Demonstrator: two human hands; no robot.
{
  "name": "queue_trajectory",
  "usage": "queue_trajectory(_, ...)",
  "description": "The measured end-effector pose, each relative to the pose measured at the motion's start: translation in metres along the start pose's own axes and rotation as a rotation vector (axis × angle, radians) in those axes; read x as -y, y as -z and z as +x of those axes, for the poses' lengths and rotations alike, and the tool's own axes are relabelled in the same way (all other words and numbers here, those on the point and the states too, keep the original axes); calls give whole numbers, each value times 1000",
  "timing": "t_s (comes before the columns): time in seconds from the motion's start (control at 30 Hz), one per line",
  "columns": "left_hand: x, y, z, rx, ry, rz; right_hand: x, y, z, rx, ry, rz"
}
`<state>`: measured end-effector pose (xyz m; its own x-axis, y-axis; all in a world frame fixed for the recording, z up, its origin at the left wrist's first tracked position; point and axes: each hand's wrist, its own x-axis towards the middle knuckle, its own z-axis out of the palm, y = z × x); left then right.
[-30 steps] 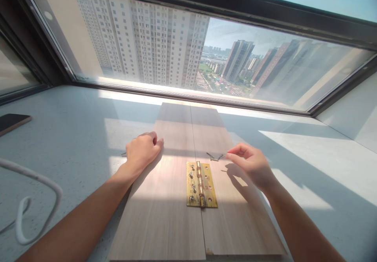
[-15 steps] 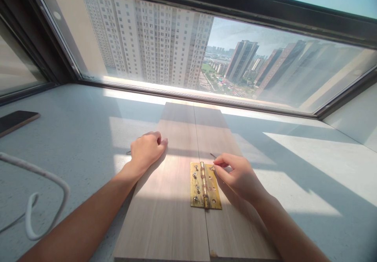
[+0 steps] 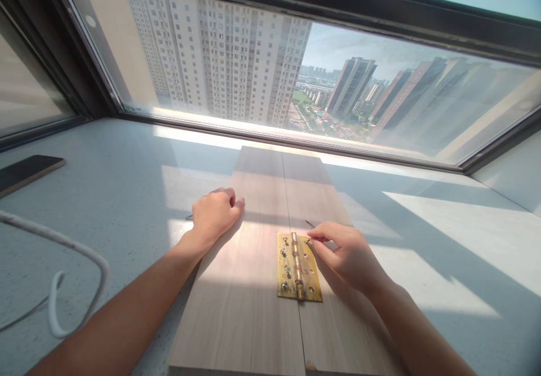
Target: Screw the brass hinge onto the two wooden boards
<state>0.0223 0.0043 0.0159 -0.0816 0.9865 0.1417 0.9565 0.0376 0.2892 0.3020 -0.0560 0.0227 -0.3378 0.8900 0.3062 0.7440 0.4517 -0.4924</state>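
Observation:
Two light wooden boards (image 3: 253, 286) lie side by side on a pale speckled windowsill. A brass hinge (image 3: 298, 266) spans their seam, with several screws in its leaves. My right hand (image 3: 344, 255) pinches a small screw at the top right corner of the hinge's right leaf; another thin dark screw (image 3: 310, 224) lies just beyond its fingers. My left hand (image 3: 215, 213) is curled shut, resting on the left edge of the left board; what it holds, if anything, is hidden. A thin dark bit (image 3: 188, 217) pokes out by its knuckles.
A dark phone (image 3: 27, 171) lies at the far left of the sill. A white cable (image 3: 63, 269) loops over the near left. A large window with a dark frame (image 3: 270, 133) runs along the back; a wall rises at the right.
My right hand has come left and down from the board beside the hinge, bringing the small screw to the hinge's right leaf. My left hand has stayed in place.

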Motion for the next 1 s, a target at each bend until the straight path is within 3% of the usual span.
queue_trajectory(0.17,1,0,0,0,-2,-5,2,3,0,30,33,31)
queue_trajectory(0.47,2,-1,0,-2,0,-10,3,-1,2,10,-151,-196)
queue_trajectory(0.67,2,-1,0,-3,-1,-12,6,6,3,80,-93,3)
queue_trajectory(0.77,2,-1,0,-1,0,-11,4,4,4,78,-58,0)
queue_trajectory(1.0,1,2,0,17,-1,-12,6,4,5,49,-131,16)
